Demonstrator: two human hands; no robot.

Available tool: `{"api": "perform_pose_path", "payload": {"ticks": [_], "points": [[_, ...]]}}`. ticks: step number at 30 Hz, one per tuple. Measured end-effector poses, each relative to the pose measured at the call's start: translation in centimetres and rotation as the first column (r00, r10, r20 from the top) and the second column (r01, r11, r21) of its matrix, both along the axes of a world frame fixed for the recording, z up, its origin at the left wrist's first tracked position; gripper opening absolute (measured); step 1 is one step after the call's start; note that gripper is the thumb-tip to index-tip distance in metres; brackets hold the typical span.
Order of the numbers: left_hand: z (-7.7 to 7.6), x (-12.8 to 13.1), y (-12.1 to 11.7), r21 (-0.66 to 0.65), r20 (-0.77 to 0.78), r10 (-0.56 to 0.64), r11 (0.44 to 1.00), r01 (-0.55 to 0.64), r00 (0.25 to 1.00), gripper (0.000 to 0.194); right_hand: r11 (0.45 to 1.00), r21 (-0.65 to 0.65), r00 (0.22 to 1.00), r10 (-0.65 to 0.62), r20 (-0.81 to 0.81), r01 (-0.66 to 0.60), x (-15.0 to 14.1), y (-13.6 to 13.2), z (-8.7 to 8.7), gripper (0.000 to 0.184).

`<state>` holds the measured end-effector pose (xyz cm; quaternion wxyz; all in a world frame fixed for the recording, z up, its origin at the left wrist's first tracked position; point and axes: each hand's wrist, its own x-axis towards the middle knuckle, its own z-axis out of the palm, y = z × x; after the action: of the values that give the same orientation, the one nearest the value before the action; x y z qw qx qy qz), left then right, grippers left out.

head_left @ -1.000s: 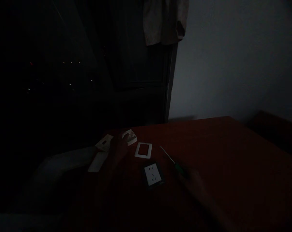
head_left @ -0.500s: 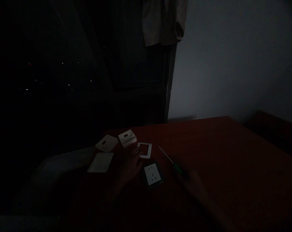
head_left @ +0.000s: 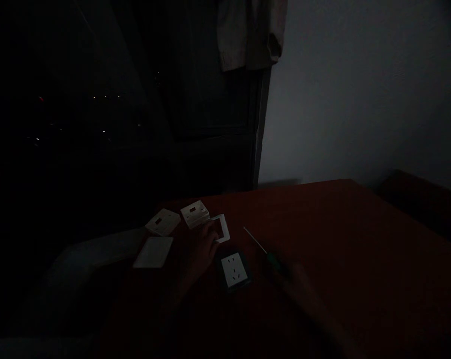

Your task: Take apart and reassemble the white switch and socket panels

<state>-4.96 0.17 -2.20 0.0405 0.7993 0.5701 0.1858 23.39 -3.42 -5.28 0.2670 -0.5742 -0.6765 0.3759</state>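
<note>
Grip closed around the green handle of a screwdriver, the right hand is poised over a dim reddish desk, the tool's metal tip touching none of the parts. Fingers of the left hand meet the left side of a white frame — too dark to tell whether they pinch it or merely touch. Between the two hands lies a white-faced socket in a dark surround, apart from the frame. Farther left, one pale box sits beside another pale box, a flat pale plate nearer the person. Work looks unfinished — frame and socket lie separate, and no fastening appears under way. No brand, label or writing is readable.
</note>
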Motion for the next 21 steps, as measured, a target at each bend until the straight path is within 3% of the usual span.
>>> {"api": "perform_pose_path", "payload": {"ticks": [5, 10, 14, 21], "points": [[1.7, 1.3, -2.8, 0.025, 0.087, -0.044, 0.999, 0.042, 0.995, 0.01, 1.0, -0.004, 0.998, -0.005, -0.057, 0.004, -0.4, 0.0, 0.4, 0.046], [2.8, 3.9, -6.9, -0.092, 0.098, -0.042, 0.994, 0.051, 0.994, 0.014, 1.0, -0.029, 0.995, -0.016, -0.097, 0.014, -1.6, -0.2, 1.1, 0.042], [1.8, 5.5, -8.6, -0.151, 0.087, -0.032, 0.988, 0.045, 0.996, 0.019, 1.0, -0.01, 0.991, 0.016, -0.133, -0.017, -2.8, -0.2, 1.4, 0.039], [-0.3, 5.6, -8.5, -0.104, 0.145, 0.014, 0.995, 0.001, 0.989, 0.029, 0.997, 0.036, 0.974, 0.07, -0.216, -0.064, -4.3, -0.3, 1.2, 0.036]]}}
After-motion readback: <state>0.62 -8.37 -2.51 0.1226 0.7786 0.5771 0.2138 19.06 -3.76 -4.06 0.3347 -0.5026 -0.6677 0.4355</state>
